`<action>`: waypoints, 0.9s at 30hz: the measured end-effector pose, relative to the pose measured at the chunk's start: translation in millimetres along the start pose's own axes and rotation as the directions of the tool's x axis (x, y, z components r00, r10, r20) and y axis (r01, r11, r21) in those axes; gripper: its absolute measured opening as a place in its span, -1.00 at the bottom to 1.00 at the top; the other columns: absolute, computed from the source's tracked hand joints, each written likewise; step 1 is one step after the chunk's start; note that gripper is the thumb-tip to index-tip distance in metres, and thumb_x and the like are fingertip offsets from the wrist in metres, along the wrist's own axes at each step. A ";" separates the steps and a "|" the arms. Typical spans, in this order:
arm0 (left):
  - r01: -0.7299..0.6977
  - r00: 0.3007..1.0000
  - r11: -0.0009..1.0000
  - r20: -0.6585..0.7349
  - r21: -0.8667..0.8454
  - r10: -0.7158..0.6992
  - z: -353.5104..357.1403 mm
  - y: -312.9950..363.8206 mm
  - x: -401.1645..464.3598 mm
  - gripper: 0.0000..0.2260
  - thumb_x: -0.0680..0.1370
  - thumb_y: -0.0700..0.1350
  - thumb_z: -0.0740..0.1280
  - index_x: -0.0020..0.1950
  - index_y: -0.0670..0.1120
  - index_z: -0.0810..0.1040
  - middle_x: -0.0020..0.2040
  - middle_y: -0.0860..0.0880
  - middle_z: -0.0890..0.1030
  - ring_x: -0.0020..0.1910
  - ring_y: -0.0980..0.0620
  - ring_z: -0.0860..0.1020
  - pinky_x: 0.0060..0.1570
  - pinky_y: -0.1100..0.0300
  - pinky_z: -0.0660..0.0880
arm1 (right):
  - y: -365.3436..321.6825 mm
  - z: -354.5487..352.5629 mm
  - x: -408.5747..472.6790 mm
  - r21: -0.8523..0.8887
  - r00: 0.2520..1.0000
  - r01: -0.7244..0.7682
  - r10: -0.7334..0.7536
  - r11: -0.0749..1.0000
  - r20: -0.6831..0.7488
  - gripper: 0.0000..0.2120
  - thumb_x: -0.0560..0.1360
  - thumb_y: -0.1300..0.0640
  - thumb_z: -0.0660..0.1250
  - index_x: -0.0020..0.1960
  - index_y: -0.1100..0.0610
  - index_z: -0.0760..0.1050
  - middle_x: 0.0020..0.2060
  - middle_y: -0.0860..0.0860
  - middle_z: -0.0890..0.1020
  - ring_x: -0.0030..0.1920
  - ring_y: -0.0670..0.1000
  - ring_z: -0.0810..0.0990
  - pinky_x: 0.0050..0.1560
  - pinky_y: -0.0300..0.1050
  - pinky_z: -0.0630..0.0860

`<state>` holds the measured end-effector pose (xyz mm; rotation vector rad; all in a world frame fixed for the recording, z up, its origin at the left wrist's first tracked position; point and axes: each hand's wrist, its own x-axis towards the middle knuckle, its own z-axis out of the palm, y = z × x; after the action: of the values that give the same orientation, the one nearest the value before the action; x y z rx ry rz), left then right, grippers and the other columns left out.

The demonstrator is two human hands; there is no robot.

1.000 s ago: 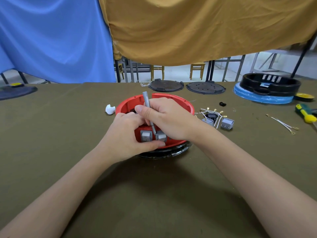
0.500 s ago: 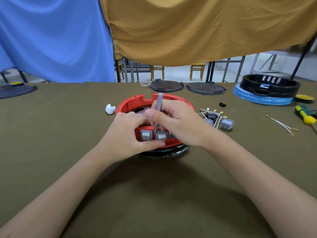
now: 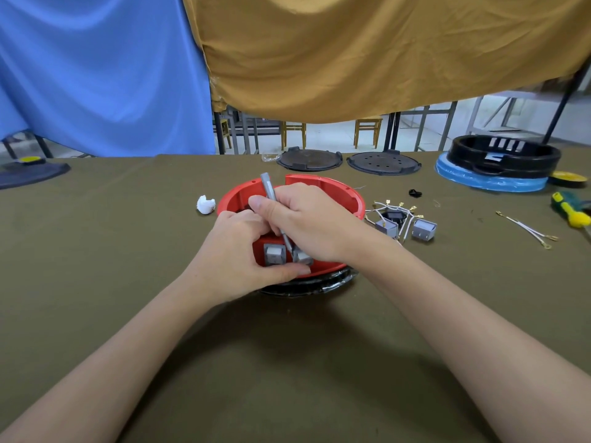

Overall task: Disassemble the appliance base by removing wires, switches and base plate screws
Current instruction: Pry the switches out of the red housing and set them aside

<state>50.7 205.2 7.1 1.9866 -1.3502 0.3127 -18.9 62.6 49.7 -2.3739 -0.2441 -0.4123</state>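
Observation:
A red round appliance base (image 3: 339, 190) sits mid-table on a black plate (image 3: 319, 284). Two grey rocker switches (image 3: 274, 254) show in its near wall. My left hand (image 3: 236, 254) grips that near wall, thumb under the switches. My right hand (image 3: 313, 222) holds a grey metal tool (image 3: 268, 187) tilted to the left, its tip at the right-hand switch (image 3: 302, 256), which sits askew. Removed grey switches (image 3: 423, 229) and white wires with brass terminals (image 3: 393, 207) lie right of the base.
A white crumpled scrap (image 3: 205, 204) lies left of the base. Two black round plates (image 3: 309, 159) sit at the far edge. A black housing on a blue ring (image 3: 502, 156), a green-yellow screwdriver (image 3: 571, 212) and loose wires (image 3: 527, 230) are at the right.
The grey tool swung from upright back to a leftward tilt, its tip staying at the right-hand switch. My left hand has kept its grip on the base.

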 end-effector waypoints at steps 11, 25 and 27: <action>-0.070 0.996 0.997 -0.052 -0.027 0.069 -3.9 0.2 -7.4 -0.63 0.38 0.18 0.49 0.06 0.13 0.42 0.04 0.22 0.48 0.07 0.08 0.50 0.06 -0.09 0.47 | 31.7 -46.4 -20.3 0.302 0.991 0.044 -0.003 0.952 -0.133 -0.74 0.64 0.11 0.30 -0.18 0.23 0.53 -0.40 0.00 0.59 -0.37 -0.07 0.56 -0.27 -0.25 0.48; -0.175 0.981 0.984 -0.096 -0.031 0.171 -2.5 5.3 -6.8 -0.79 0.41 0.02 0.55 -0.18 -0.05 0.59 0.05 0.10 0.62 0.11 0.09 0.59 0.09 0.18 0.53 | 34.0 -53.9 -23.1 0.247 0.995 0.068 -0.084 0.967 0.055 -0.79 0.57 0.15 0.40 -0.18 0.26 0.60 -0.37 -0.05 0.64 -0.32 -0.05 0.64 -0.20 -0.26 0.49; -0.158 0.984 0.987 -0.084 -0.034 0.155 -2.4 6.7 -7.0 -0.77 0.40 0.00 0.57 -0.17 -0.06 0.57 0.03 0.12 0.63 0.10 0.10 0.60 0.08 0.12 0.54 | 34.8 -54.4 -22.5 0.254 0.994 0.069 -0.086 0.965 0.059 -0.77 0.55 0.14 0.41 -0.16 0.31 0.60 -0.36 -0.03 0.65 -0.31 -0.03 0.66 -0.19 -0.19 0.54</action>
<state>42.2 210.4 7.8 1.8184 -1.4516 0.4308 -42.2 -1.1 58.3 -2.1355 -0.3992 -0.3148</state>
